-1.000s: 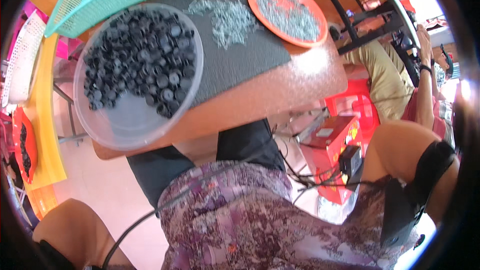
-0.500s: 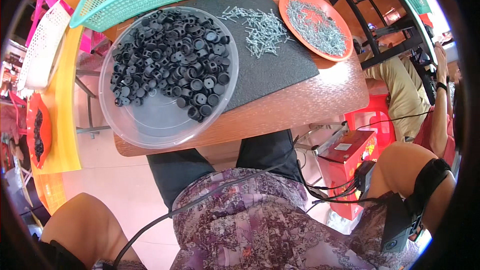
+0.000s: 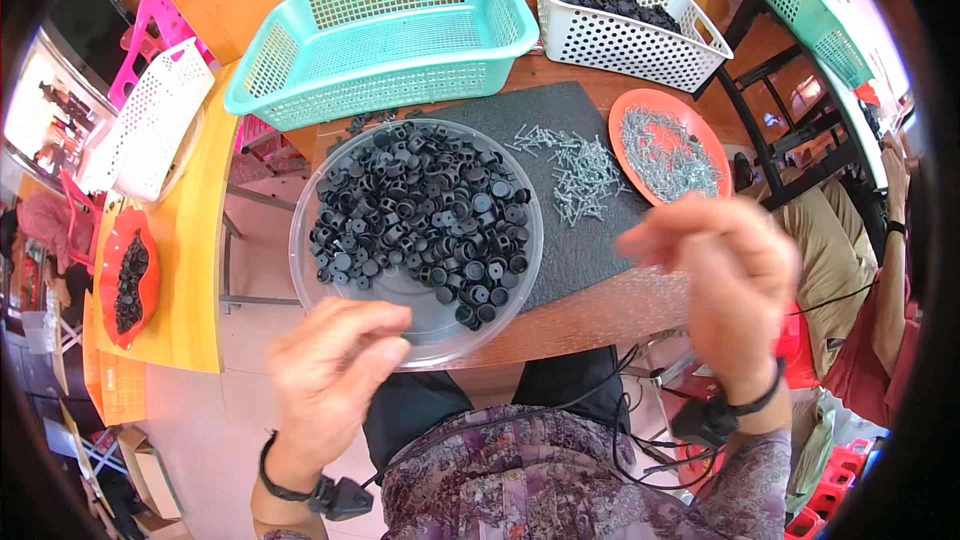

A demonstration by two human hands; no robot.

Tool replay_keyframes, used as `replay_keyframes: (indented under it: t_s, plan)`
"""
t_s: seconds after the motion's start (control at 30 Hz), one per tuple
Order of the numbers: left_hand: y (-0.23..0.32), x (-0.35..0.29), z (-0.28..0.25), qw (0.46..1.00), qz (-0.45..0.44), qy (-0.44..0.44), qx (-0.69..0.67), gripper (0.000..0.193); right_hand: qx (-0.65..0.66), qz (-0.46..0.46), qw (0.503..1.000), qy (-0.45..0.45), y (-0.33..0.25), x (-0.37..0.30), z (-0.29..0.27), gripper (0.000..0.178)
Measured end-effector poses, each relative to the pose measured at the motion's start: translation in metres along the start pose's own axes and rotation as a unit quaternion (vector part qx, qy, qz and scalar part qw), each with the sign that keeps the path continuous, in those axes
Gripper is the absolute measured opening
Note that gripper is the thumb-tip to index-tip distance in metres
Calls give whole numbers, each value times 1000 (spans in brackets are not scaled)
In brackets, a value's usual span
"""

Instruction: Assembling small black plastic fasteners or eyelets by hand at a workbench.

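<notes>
My left hand (image 3: 335, 370) hovers at the near left rim of a round clear plastic tub (image 3: 405, 290). Its fingers are loosely bent, with a gap between thumb and forefinger and nothing visible in it. Many small round black plastic caps (image 3: 415, 195) fill most of the tub. Over the table's right front edge, my right hand (image 3: 725, 280) is smeared by motion, so its grip does not show. Beyond it, small silvery screws (image 3: 580, 180) lie loose on a dark mat (image 3: 565, 275). More silvery screws (image 3: 665, 155) rest in an orange plate (image 3: 717, 140).
Behind the tub stands an empty teal basket (image 3: 380, 80). A white basket (image 3: 630, 55) holds black pieces at the back right. On a yellow table at left sit a white basket (image 3: 155, 120) and a red dish (image 3: 145, 290). A seated person's forearm (image 3: 890, 280) shows at right.
Both my hands have risen into view over the table's front edge. The view has shifted, so the tub and plate sit lower and farther right, and more of the back baskets shows.
</notes>
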State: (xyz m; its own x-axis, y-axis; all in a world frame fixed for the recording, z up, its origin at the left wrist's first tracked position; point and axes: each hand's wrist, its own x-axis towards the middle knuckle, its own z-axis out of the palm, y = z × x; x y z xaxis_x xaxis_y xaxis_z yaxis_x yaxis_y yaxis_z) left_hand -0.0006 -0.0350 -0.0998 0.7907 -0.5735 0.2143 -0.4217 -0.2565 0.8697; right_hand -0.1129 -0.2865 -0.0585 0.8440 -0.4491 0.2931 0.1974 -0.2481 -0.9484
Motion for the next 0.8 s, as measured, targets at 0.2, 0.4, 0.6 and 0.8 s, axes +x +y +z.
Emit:
replay_keyframes:
  t_s: [0.2, 0.4, 0.6, 0.8]
  plan:
    - [-31, 20, 29, 990, 23, -67, 123, 29, -78, -4, 993, -89, 61, -7, 14, 15]
    - [-34, 32, 23, 978, 57, -9, 199, 38, -136, -91, 982, -99, 69, -2, 23, 16]
    - [-38, 41, 31, 953, 98, -69, 277, 34, -121, -109, 981, -110, 72, -5, 30, 14]
    - [-39, 40, 18, 916, 122, -78, 374, 27, -132, -151, 973, -118, 70, -5, 30, 14]
